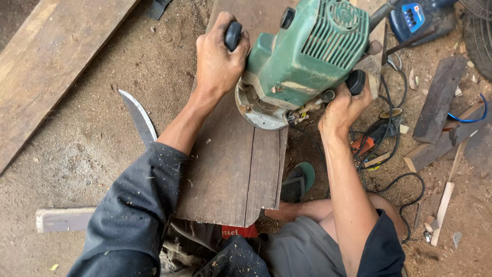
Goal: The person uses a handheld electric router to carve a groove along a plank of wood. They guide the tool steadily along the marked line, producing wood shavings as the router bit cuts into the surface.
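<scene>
A green electric router (pixel 302 56) stands on a dark wooden board (pixel 230 174) that runs away from me over the sawdust floor. My left hand (pixel 219 60) is closed around the router's black left knob. My right hand (pixel 342 107) grips the black right knob, low on the tool's right side. The round metal base (pixel 256 114) rests on the board near a groove cut along its right part. Both forearms reach forward, the left in a dark sleeve.
A curved blade (pixel 137 117) lies on the sawdust left of the board. A wide plank (pixel 46 61) lies at far left. Cables (pixel 405 179), an orange tool (pixel 365 144), wood offcuts (pixel 435 97) and a blue device (pixel 412 18) crowd the right. A green sandal (pixel 298 180) sits by my leg.
</scene>
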